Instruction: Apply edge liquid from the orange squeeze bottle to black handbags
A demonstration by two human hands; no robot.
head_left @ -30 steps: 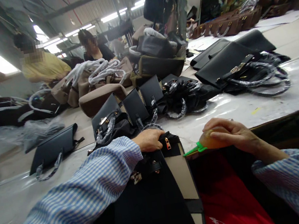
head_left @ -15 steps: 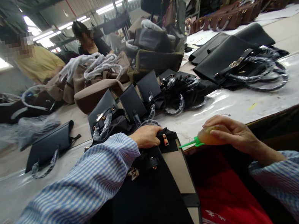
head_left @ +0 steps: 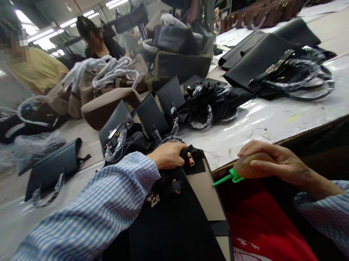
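Observation:
A black handbag [head_left: 170,221] lies on my lap and against the table edge, its beige side panel [head_left: 206,197] exposed. My left hand [head_left: 169,154] grips the bag's upper edge near a gold zipper pull [head_left: 191,159], fingers curled over it. In my right hand [head_left: 272,160] is a squeeze bottle [head_left: 251,165] of amber colour with a green nozzle [head_left: 223,180]. The nozzle tip meets the right-hand edge of the beige panel. My fingers wrap round the bottle's body.
Several black handbags [head_left: 151,114] with plastic-wrapped handles lie along the white table [head_left: 261,126]. More black bags [head_left: 262,54] rest at the right. Brown bags [head_left: 106,106] are piled behind. Two people, one in a yellow top [head_left: 37,67], are across the table.
The nozzle has moved down along the edge of the beige panel, with my right hand lower. My left hand keeps its hold on the bag. The camera view has shifted slightly.

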